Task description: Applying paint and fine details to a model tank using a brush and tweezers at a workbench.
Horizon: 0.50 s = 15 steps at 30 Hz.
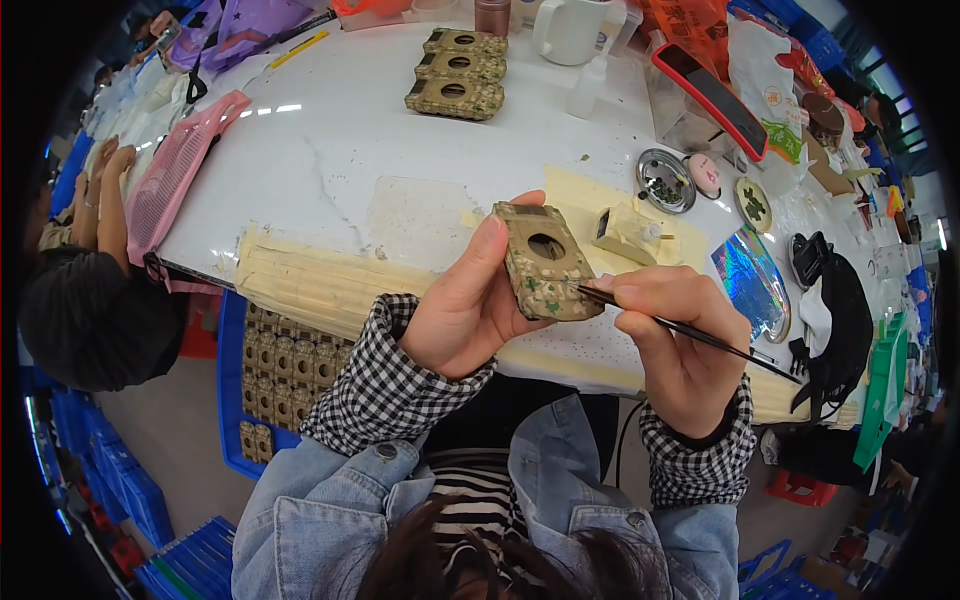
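My left hand (465,300) is closed round a toy tank hull (553,268), camouflage-patterned in tan and green, with a round hole in its top. The hull is held tilted above the table's near edge. In my right hand (690,340), a slim black paintbrush (715,342) is gripped like a pen. Its fine tip meets the hull's lower right part; the tip is too small to make out clearly. Just beyond the hull, a pale yellow tank turret (628,233) rests on yellowish tape. A round metal dish (667,181) of small dark green bits lies to its right.
Several camouflage hulls (455,97) stand at the far side of the white table (330,150). A blue crate (232,400) of more hulls is below left. A red-cased phone (710,102), white mug (570,30) and pink basket (185,180) surround the work area. Another person sits at left.
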### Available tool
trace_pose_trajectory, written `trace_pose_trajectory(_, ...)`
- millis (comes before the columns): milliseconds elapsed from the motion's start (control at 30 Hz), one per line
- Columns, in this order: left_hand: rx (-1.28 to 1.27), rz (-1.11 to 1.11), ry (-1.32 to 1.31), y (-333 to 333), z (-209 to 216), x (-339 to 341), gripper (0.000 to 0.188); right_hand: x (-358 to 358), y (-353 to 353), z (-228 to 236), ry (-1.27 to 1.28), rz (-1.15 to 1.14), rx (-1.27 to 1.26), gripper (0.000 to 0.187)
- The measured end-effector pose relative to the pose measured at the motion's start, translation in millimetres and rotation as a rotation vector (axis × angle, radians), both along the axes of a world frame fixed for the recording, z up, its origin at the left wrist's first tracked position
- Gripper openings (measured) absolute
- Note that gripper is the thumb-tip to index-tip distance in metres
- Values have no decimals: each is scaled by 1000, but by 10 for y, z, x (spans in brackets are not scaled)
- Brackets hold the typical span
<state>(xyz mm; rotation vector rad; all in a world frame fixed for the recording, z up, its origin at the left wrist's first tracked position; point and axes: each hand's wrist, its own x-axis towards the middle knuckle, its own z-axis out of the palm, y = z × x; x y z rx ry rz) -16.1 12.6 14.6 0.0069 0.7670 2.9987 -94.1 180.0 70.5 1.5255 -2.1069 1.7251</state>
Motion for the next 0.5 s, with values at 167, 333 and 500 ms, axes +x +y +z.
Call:
trace_pose_trajectory(167, -14, 0, -10, -2, 8, 0, 50, -1, 0, 4, 2, -3, 6, 17)
trace_pose_trajectory(333, -8, 1, -6, 1, 8, 1, 50, -6, 0, 2, 12, -2, 4, 18)
trace_pose_trajectory(500, -18, -20, 48, -22, -24, -4, 48, -4, 3, 15, 35, -3, 7, 18)
